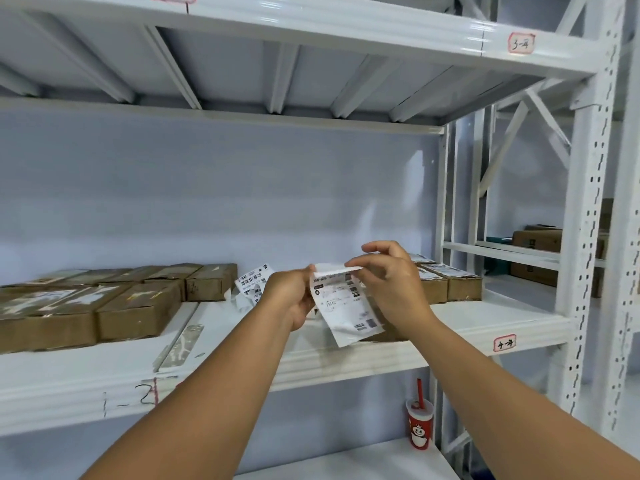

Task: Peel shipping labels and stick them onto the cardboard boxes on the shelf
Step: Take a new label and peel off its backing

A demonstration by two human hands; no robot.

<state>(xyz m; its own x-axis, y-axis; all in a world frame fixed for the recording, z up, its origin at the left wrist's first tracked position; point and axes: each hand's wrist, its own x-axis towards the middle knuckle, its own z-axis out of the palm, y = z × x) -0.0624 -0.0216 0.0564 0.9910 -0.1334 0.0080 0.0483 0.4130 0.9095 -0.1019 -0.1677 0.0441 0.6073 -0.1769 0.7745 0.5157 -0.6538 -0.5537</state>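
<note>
Anchors shipping label [343, 306] at its 9 o'clock edge in left hand [291, 299] pinch, nips its 12 o'clock corner with right hand [391, 282] to start the peel, over shelf [485, 327], cardboard boxes [131, 306] at 9 o'clock.

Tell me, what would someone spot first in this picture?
The left hand and right hand pinch a white shipping label in the middle, before the white shelf. Brown cardboard boxes lie in rows on that shelf at the left, and a red cup with a straw stands lower down.
</note>
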